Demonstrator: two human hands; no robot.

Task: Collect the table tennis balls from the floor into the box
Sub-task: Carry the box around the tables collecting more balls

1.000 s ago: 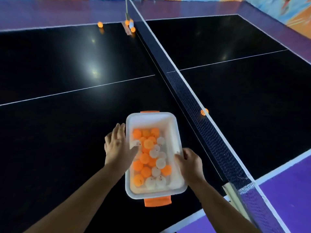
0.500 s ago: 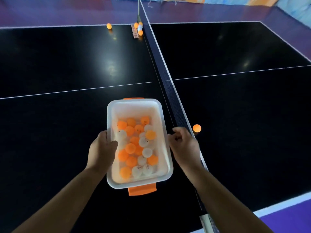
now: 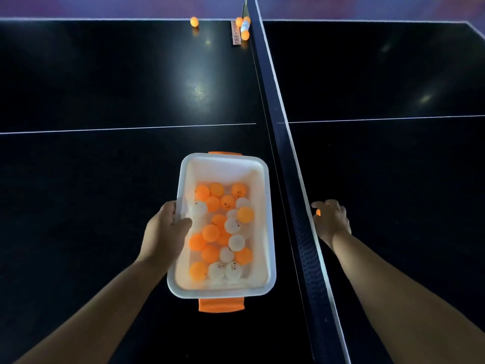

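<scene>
The left hand (image 3: 165, 232) grip clamps the box (image 3: 271, 232) rim. At 3 o'clock, the right hand (image 3: 332, 222) largely hides an orange ball (image 3: 318, 212); grip closure cannot be determined.

Balls (image 3: 210, 233) lie in the box (image 3: 223, 169), left of the net (image 3: 295, 200).

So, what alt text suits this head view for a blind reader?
A left hand grips a white box of orange and white balls over a black table; the right hand reaches past the net to a loose orange ball. More balls lie far off.
</scene>
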